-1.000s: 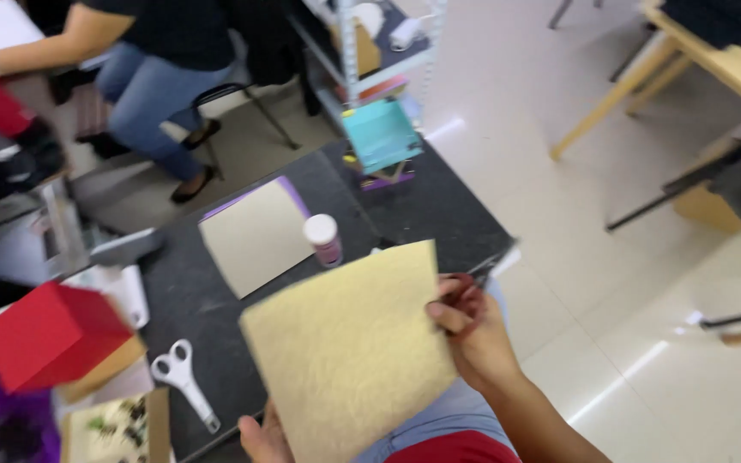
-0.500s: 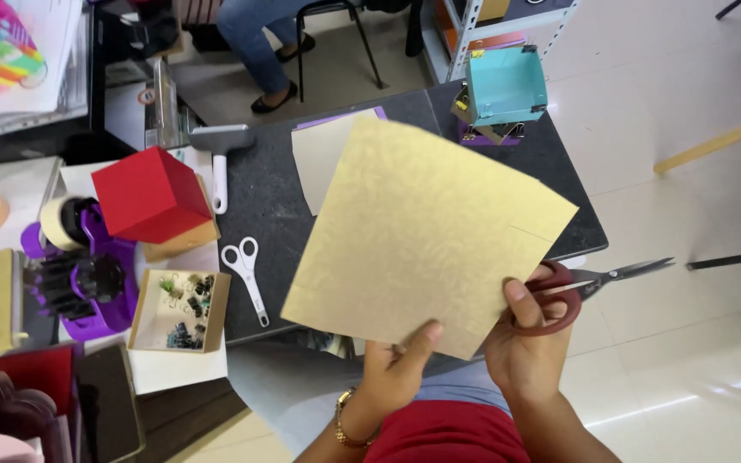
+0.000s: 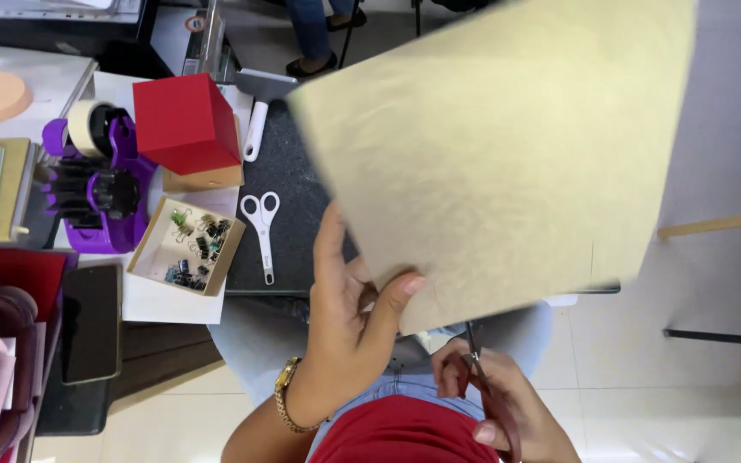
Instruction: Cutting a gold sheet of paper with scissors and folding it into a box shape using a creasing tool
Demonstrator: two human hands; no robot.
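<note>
A large beige sheet of stiff paper (image 3: 508, 154) fills the upper right of the head view, lifted close to the camera. My left hand (image 3: 349, 300) pinches its lower left edge, thumb on the front of the sheet; a gold bracelet circles that wrist. My right hand (image 3: 495, 403) is below the sheet and grips red-handled scissors (image 3: 478, 364) whose blades point up at the sheet's bottom edge.
White scissors (image 3: 261, 227) lie on the black mat (image 3: 280, 171). A red box (image 3: 183, 120), a purple tape dispenser (image 3: 96, 184), a tray of binder clips (image 3: 189, 244), a white scraper (image 3: 259, 107) and a phone (image 3: 89, 321) sit to the left. A seated person's legs (image 3: 315, 30) show at the top.
The sheet has come up nearer the camera and turned. My right hand with the scissors has dropped below its bottom edge, and the view has swung toward my lap.
</note>
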